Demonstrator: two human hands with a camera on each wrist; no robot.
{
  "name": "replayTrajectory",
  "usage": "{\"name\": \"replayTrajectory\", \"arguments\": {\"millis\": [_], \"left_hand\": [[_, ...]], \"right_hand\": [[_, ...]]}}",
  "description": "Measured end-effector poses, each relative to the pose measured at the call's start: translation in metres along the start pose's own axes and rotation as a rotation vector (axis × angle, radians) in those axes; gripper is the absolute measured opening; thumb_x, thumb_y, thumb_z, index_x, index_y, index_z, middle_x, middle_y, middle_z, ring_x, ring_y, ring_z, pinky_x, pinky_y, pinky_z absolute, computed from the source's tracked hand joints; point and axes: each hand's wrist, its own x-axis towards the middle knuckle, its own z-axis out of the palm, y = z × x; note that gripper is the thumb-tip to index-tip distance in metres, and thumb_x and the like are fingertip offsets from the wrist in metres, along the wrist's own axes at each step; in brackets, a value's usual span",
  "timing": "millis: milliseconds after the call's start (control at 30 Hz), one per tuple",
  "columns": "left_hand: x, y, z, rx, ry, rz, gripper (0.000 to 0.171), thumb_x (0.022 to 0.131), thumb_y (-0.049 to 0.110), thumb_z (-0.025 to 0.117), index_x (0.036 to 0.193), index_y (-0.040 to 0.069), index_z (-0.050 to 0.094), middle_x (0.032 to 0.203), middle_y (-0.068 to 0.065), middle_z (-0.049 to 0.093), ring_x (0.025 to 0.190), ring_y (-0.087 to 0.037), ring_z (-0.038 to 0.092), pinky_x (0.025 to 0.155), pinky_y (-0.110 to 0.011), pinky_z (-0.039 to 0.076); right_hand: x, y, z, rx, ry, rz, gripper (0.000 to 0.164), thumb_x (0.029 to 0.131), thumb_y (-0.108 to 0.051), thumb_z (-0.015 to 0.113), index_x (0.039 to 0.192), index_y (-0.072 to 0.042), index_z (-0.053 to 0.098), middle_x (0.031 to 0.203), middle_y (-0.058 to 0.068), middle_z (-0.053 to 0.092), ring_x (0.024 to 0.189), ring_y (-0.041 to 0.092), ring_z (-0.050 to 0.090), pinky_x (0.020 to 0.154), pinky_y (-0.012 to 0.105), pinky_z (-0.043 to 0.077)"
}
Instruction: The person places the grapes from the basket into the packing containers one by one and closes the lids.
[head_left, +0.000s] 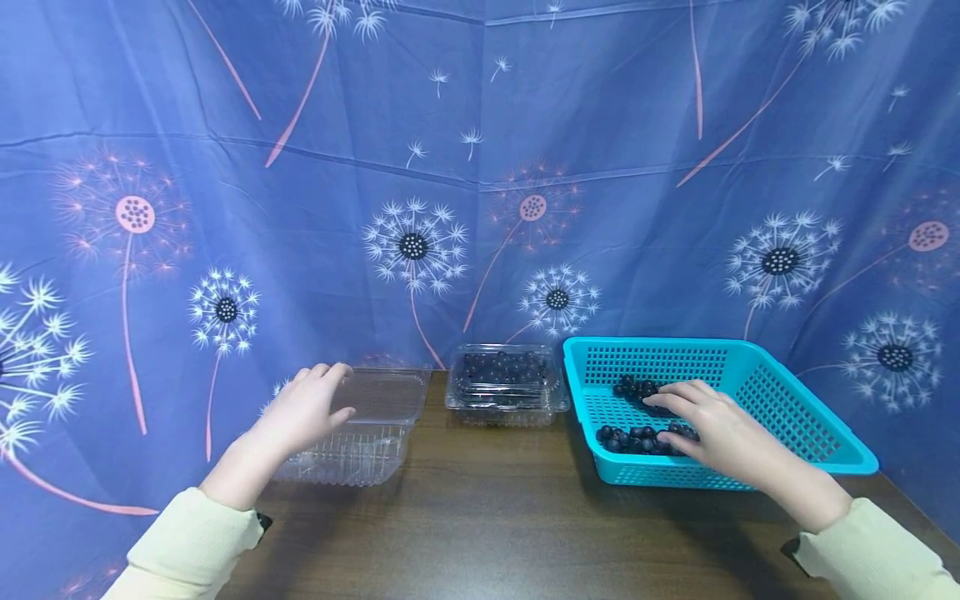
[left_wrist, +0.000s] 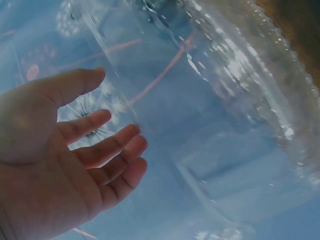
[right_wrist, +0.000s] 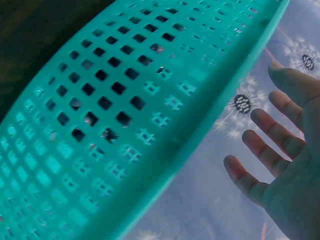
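My left hand (head_left: 296, 417) hovers over an open clear plastic box (head_left: 356, 458), fingers spread and relaxed, holding nothing. The box's raised lid (head_left: 386, 396) leans back toward the cloth, and its ridged wall (left_wrist: 270, 90) shows in the left wrist view. Over a turquoise plastic basket (head_left: 637, 475) is my right hand (head_left: 723, 429), fingers loosely bent above bunches of dark grapes (head_left: 637, 440). In the right wrist view this hand (right_wrist: 285, 155) appears with fingers apart and nothing between them, beyond the rim of the basket (right_wrist: 175, 150).
Between the open box and the basket stands a lidded clear box (head_left: 506, 387) full of dark grapes. A wooden table (head_left: 480, 525) carries everything. A blue cloth (head_left: 480, 167) with dandelion prints hangs close behind and at the sides.
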Motion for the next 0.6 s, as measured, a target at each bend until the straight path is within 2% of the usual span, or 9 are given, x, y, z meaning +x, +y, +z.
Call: {"name": "replayTrajectory", "arguments": {"millis": [200,400,600], "left_hand": [[-0.003,-0.022,0.003,-0.043,-0.076,-0.052,0.053,0.08,0.024,0.072,0.122,-0.002,0.052,0.112,-0.026,0.058,0.102,-0.049,0.053,0.087,-0.062,0.044],[-0.005,-0.043,0.007,-0.074,-0.148,-0.086,0.057,0.08,0.029,0.071,0.121,-0.006,0.051,0.111,-0.029,0.057,0.103,-0.052,0.051,0.087,-0.063,0.043],[-0.008,-0.064,0.014,-0.121,-0.165,-0.112,0.053,0.081,0.026,0.07,0.115,-0.009,0.053,0.108,-0.031,0.059,0.107,-0.053,0.049,0.09,-0.063,0.041]], "right_hand": [[-0.009,0.01,0.008,0.0,-0.016,0.038,0.054,0.065,-0.017,0.084,0.115,-0.011,0.064,0.11,0.008,0.062,0.099,0.03,0.057,0.075,0.051,0.05],[-0.017,0.019,0.015,0.0,-0.07,0.091,0.053,0.068,-0.02,0.083,0.116,-0.011,0.063,0.11,0.01,0.061,0.1,0.032,0.056,0.076,0.054,0.049],[-0.02,0.026,0.02,0.03,-0.113,0.125,0.052,0.07,-0.02,0.082,0.117,-0.013,0.063,0.111,0.009,0.061,0.102,0.033,0.056,0.078,0.055,0.049]]}}
